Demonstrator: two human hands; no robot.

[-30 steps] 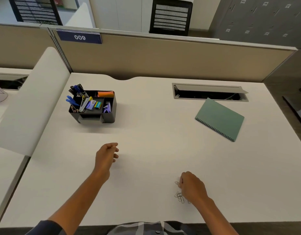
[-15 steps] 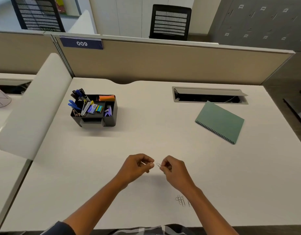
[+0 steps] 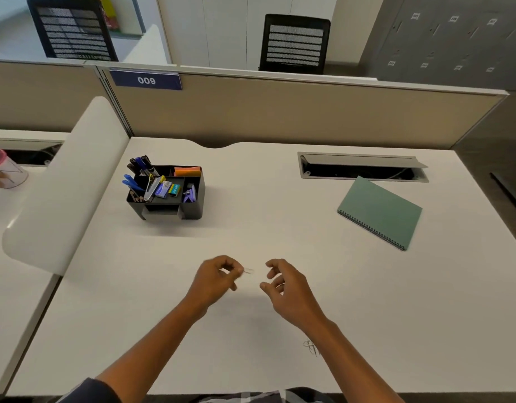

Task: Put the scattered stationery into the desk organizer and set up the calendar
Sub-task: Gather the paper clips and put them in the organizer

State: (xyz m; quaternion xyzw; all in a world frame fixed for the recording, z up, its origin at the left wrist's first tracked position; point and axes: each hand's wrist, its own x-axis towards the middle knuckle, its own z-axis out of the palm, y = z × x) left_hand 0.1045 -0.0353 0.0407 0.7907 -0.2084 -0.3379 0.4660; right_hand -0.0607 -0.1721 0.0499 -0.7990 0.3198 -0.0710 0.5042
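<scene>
STEP: paper clip [image 3: 248,270] pinched by left hand [image 3: 214,282] | right hand [image 3: 285,287] loosely curled, empty | ADVICE: pinch kept firm, clip carried to desk organizer [image 3: 192,210], released low into a compartment

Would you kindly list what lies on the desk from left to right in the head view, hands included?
Desk organizer → left hand pinching a paper clip → right hand → loose paper clips → green spiral-bound calendar.
</scene>
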